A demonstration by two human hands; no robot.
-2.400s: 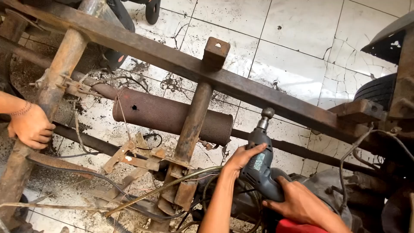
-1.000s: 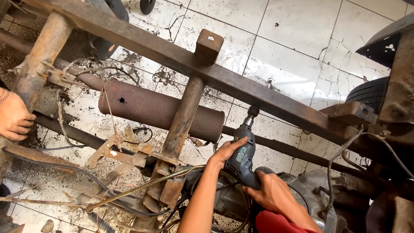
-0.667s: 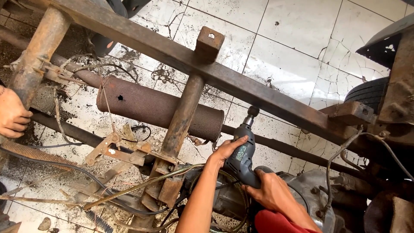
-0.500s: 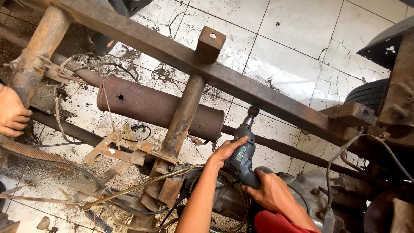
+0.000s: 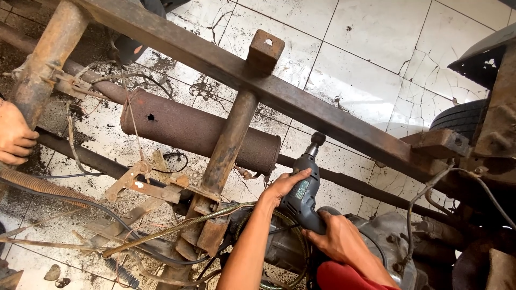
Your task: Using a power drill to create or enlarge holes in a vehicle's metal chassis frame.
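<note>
The left hand (image 5: 282,188) is clasped over the top of the drill (image 5: 302,196); the right hand (image 5: 336,239) is clenched round its grip from below; the drill sits low and centre in the view, its chuck tilted up and just short of the rusty beam (image 5: 301,102) that runs diagonally across the frame. Left of the drill a rusty post (image 5: 226,145) drops from the beam; behind the post lies a muffler (image 5: 188,129), above the cracked white tiles (image 5: 376,48). Another person's hand (image 5: 15,137) rests curled against a tube (image 5: 45,59) at the left edge; a tyre (image 5: 457,115) shows on the right.
</note>
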